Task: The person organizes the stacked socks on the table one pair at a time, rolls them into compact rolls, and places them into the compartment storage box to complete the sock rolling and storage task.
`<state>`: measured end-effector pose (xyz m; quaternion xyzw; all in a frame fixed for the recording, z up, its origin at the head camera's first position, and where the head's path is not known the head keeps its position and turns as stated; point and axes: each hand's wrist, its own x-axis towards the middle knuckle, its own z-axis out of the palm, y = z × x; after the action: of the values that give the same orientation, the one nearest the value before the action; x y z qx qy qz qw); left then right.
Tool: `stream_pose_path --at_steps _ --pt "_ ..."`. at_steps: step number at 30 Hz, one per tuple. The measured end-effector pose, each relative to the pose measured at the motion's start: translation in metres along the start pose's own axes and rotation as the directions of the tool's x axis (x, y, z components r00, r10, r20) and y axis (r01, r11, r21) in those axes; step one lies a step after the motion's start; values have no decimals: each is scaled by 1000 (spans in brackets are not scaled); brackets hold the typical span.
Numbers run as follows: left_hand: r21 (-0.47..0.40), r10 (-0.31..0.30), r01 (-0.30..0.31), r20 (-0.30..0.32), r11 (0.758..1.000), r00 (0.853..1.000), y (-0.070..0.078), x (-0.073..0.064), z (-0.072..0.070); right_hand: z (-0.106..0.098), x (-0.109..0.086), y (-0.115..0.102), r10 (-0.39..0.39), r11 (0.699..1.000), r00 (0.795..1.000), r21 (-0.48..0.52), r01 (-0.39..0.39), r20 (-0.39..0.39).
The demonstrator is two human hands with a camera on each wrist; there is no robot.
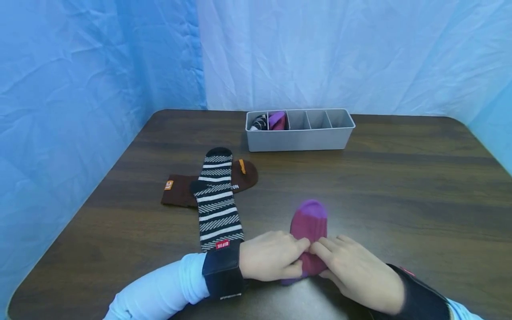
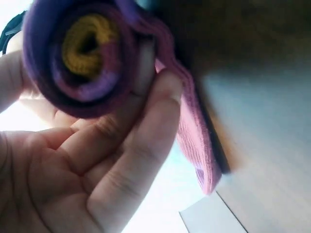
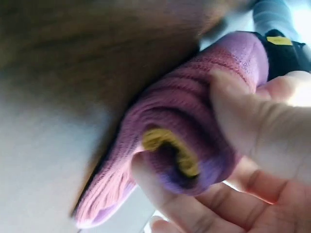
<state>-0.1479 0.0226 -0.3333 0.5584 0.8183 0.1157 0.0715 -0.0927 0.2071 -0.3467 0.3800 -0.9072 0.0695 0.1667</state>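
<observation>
A maroon-pink sock (image 1: pixel 309 226) with a purple toe lies on the table before me, its near part rolled up. My left hand (image 1: pixel 274 256) grips the left end of the roll, and my right hand (image 1: pixel 352 271) holds the right end. From the left wrist view, the sock roll (image 2: pixel 41 63) shows a spiral with a yellow core, fingers curled round it. The right wrist view has thumb and fingers about the other end of the roll (image 3: pixel 204 121), with yellow inside too. The flat part of the sock stretches away from both hands.
Left of the hands, a black-and-white striped sock (image 1: pixel 218 209) lies across a brown sock (image 1: pixel 180 191). A grey divided box (image 1: pixel 298 140) stands at the back, with a black-and-white sock (image 1: pixel 260 122) and a purple-maroon sock (image 1: pixel 278 120) in its two left compartments. Blue cloth hangs behind the table.
</observation>
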Motion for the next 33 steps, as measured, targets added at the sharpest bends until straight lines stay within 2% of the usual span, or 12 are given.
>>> stream_pose_path --at_steps 2,5,9,13,16,21,25,29,33 --pt "-40 -10 11 9 999 1000 1 0 0 -1 0 0 -1 1000 1000 -20 1 4" --pt "-31 -23 23 -19 999 1000 3 1 0 -3 -1 -1 -1 999 1000 -49 1 2" --pt "61 -17 21 -69 998 997 6 1 2 -4 -1 0 7 998 1000 -67 -7 4" --pt "114 -16 25 -82 993 996 7 2 3 -6 0 0 56 997 997 -57 -53 54" --pt "69 -26 32 -87 997 996 7 2 2 -7 1 0 98 994 992 -46 -95 78" --pt "40 -11 14 -94 999 995 7 2 3 -6 1 2 107 994 994 -34 -106 30" --pt "124 35 -27 -70 992 997 8 -1 3 -7 3 3 105 994 994 -39 -103 39" --pt "251 61 -41 -74 967 995 8 -2 5 -8 4 3 111 993 993 -50 -109 49" --pt "296 54 -22 -100 955 994 10 -2 6 -7 3 4 76 995 997 -62 -77 -13"
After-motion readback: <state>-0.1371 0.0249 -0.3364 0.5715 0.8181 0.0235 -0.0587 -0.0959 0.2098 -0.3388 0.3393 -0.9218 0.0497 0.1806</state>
